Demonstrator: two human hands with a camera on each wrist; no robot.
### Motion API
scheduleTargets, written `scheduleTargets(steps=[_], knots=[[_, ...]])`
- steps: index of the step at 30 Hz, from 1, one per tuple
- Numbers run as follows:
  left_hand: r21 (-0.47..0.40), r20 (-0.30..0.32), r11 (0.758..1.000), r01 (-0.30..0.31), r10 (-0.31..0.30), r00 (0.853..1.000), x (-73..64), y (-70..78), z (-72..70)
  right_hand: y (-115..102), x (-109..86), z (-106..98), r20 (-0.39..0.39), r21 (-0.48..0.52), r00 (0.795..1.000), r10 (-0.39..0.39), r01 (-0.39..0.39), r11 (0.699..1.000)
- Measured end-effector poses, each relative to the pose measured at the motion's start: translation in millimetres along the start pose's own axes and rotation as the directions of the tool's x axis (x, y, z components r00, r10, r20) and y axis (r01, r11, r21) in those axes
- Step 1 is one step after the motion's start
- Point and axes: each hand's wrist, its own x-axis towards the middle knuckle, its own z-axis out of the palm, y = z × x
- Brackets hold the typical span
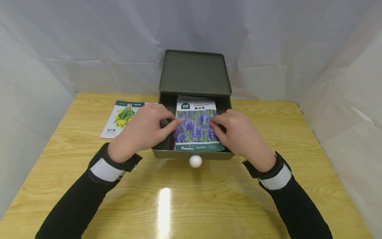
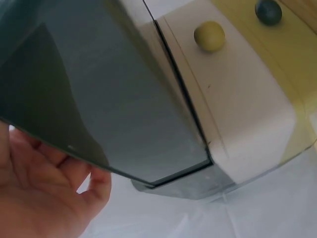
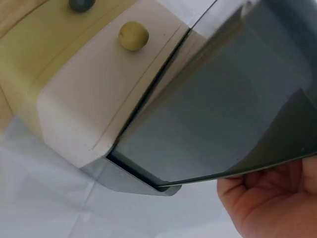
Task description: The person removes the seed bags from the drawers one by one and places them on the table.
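Olive chest (image 1: 195,73), one, on a wood-grain bench (image 1: 209,212), at 12 o'clock; its top drawer (image 1: 171,155) pulled out toward 6 o'clock, white knob (image 1: 195,161) at the front.

Purple packet (image 1: 195,127), one, printed with flower spikes; lies inside the drawer, pale header toward 12 o'clock, green band toward 6. Pinkish-red edge of something shows beneath, at 7 o'clock; too little to identify.

Left hand (image 1: 146,126): at the packet's 9 o'clock edge; grip together, thumb and finger pinching that edge.

Right hand (image 1: 238,131): at the packet's 3 o'clock edge; grip likewise pinched on it. Both wrist views show the other fingers largely hidden behind the drawer.

Yellow packet (image 1: 123,115), one, with yellow blooms and green stems; on the bench at 10 o'clock, just beside the chest, partly covered by the left hand.

Pale drawer (image 2: 247,94), one, below the open one, with yellow knob (image 2: 209,36); yellow drawer (image 2: 297,54) beneath that, with dark knob (image 2: 268,12). Both closed.

Wristbands, two, black and white: left (image 1: 105,170), right (image 1: 277,177); black sleeves, toward 7 and 5 o'clock.
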Motion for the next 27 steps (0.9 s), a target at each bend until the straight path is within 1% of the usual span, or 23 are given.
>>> scheduleTargets(steps=[2, 4, 7, 9, 11, 14, 16, 18, 19, 20, 21, 22, 24, 26, 27], knots=[[-0.033, -0.062, 0.999, 0.018, -0.020, 0.998, -1.6, 0.0, 1.9, 1.4, -1.8, 0.8, -0.052, 0.023, 0.999, -0.006, 0.007, 1.000], [-0.067, -0.116, 0.997, 0.038, -0.046, 0.992, -3.0, 0.1, 3.6, 2.7, -2.8, 1.5, -0.099, 0.043, 0.995, -0.019, 0.023, 0.999], [-0.103, -0.194, 0.993, 0.056, -0.075, 0.978, -6.0, -0.8, 5.7, 4.5, -3.6, 2.8, -0.155, 0.064, 0.987, -0.043, 0.053, 0.997], [-0.123, -0.229, 0.990, 0.070, -0.097, 0.969, -8.6, -0.9, 6.3, 4.7, -4.3, 3.1, -0.186, 0.082, 0.981, -0.058, 0.074, 0.994], [-0.139, -0.247, 0.987, 0.082, -0.115, 0.962, -11.6, 0.3, 5.7, 4.1, -5.1, 2.9, -0.211, 0.101, 0.975, -0.066, 0.089, 0.991], [-0.180, -0.240, 0.977, 0.116, -0.158, 0.958, -16.8, 5.8, 2.8, 0.2, -7.2, 0.5, -0.230, 0.129, 0.970, -0.072, 0.104, 0.986], [-0.211, -0.237, 0.967, 0.144, -0.194, 0.952, -20.7, 10.2, -0.5, -4.8, -8.7, -1.5, -0.228, 0.142, 0.971, -0.074, 0.108, 0.984], [-0.261, -0.228, 0.950, 0.173, -0.235, 0.945, -24.7, 14.2, -4.0, -11.4, -10.7, -3.4, -0.223, 0.158, 0.972, -0.079, 0.116, 0.981], [-0.293, -0.221, 0.938, 0.187, -0.257, 0.941, -27.0, 15.8, -5.7, -15.0, -11.7, -4.2, -0.220, 0.168, 0.972, -0.084, 0.122, 0.978], [-0.341, -0.208, 0.919, 0.200, -0.281, 0.937, -29.3, 17.3, -7.5, -18.6, -12.5, -4.8, -0.221, 0.181, 0.971, -0.089, 0.130, 0.975], [-0.397, -0.190, 0.893, 0.214, -0.308, 0.932, -31.6, 18.7, -9.1, -22.1, -13.0, -5.2, -0.223, 0.189, 0.970, -0.094, 0.138, 0.972], [-0.459, -0.169, 0.860, 0.223, -0.331, 0.928, -34.0, 19.9, -10.6, -25.4, -13.4, -5.2, -0.224, 0.200, 0.969, -0.100, 0.146, 0.969], [-0.570, -0.124, 0.785, 0.241, -0.373, 0.920, -38.3, 21.5, -13.1, -31.0, -13.9, -4.4, -0.227, 0.222, 0.968, -0.112, 0.163, 0.961], [-0.662, -0.088, 0.704, 0.257, -0.414, 0.906, -42.1, 22.2, -15.2, -34.8, -14.2, -2.9, -0.226, 0.249, 0.966, -0.126, 0.182, 0.951], [-0.686, -0.082, 0.679, 0.264, -0.432, 0.898, -43.8, 21.8, -16.4, -36.0, -14.4, -1.8, -0.223, 0.264, 0.966, -0.130, 0.188, 0.946]])
